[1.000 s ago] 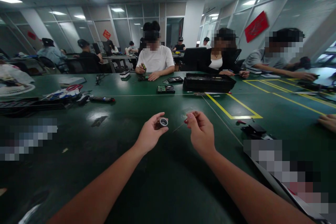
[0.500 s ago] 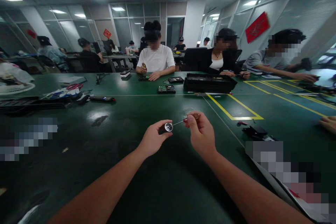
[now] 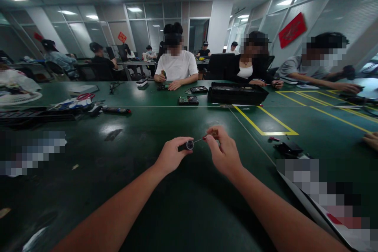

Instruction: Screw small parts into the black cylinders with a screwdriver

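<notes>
Between the thumb and fingers of my left hand is a small dark cylinder with a silver rim, its round open end facing me. My right hand is closed around the handle of a thin screwdriver, which has a red part near the shaft. The shaft points left, and its tip is at the cylinder's rim; whether it touches or goes inside, I cannot tell. Both hands are above the green table, and my fingers cover most of the screwdriver's handle.
Across the table, a person in a white shirt works near a black circuit-board device and a long black box. A dark pen-like tool lies to the left. Black parts lie to the right, near another person's hand.
My right hand has shifted slightly left, closer to the cylinder, with the screwdriver. The cylinder has turned a little in my left hand, showing more of its dark side.
</notes>
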Tool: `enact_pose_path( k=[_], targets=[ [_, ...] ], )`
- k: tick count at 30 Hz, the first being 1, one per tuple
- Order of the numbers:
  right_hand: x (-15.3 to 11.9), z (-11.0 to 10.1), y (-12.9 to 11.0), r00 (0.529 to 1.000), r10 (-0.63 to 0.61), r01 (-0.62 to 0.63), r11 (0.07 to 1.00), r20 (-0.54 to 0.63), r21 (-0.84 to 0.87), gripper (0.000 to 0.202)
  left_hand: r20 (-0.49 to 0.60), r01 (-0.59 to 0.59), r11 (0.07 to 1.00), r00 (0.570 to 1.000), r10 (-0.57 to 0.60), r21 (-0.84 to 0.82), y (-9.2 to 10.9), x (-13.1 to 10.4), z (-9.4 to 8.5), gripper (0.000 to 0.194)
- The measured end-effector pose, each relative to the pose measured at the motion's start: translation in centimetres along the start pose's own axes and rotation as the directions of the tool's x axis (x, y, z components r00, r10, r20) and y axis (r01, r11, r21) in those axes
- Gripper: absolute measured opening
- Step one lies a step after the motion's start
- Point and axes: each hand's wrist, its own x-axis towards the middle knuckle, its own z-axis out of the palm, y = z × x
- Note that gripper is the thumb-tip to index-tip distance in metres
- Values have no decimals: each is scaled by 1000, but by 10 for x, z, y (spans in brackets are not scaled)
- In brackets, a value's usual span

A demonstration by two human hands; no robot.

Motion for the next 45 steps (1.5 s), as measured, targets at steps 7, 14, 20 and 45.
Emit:
enact_pose_path(
  k=[7, 14, 20, 45],
  targets=[
    [3, -1, 0, 999, 44, -46, 996, -19, -74, 28, 64, -4, 993, 998, -3, 119, 5, -1, 2, 36],
    [4, -1, -1, 996, 85, -83, 992, 18, -98, 33, 20, 3, 993, 1000, -6, 118, -1, -1, 1, 37],
    [3, 2, 2, 999, 45, -44, 998, 19, -45, 27, 10, 11, 990, 1000, -12, 141, -2, -1, -1, 38],
    [3, 8, 10, 987, 159, -158, 971, 9, 179, 19, -11, 33, 985, 999, -31, 171, -2, -1, -2, 38]
  ],
)
